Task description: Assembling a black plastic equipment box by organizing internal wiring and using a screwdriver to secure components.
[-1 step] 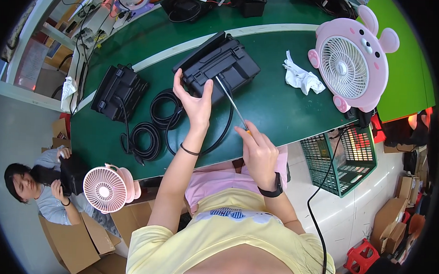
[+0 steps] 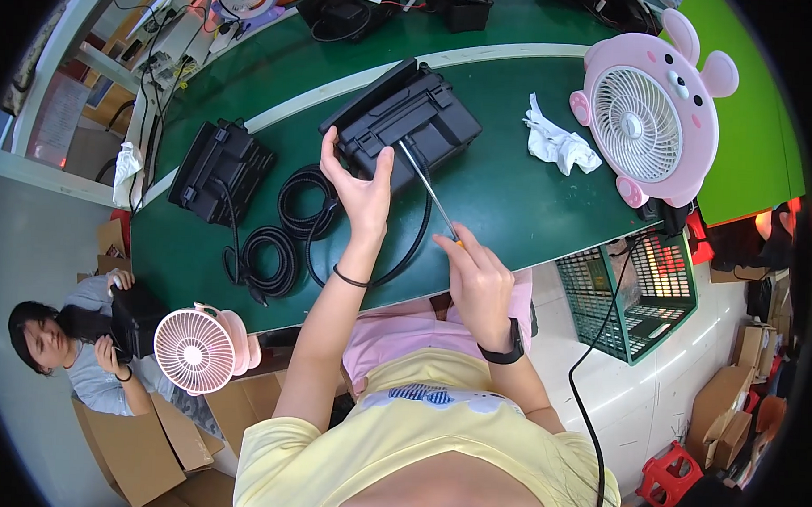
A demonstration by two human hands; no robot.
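A black plastic box with latches and a raised lid sits tilted on the green table. My left hand grips its near left edge, thumb and forefinger spread along the casing. In my right hand is a screwdriver, its handle mostly hidden by my fingers. The metal shaft slants up and left, its tip at the near side of the box; the exact contact is too small to make out. A black cable runs from the box toward a coil beside my left wrist.
Left of my work stands another black box with its coiled cable. A pink fan and crumpled white tissue are at right. A small fan is at the near left edge; beyond it a co-worker handles a black case. A green crate stands below.
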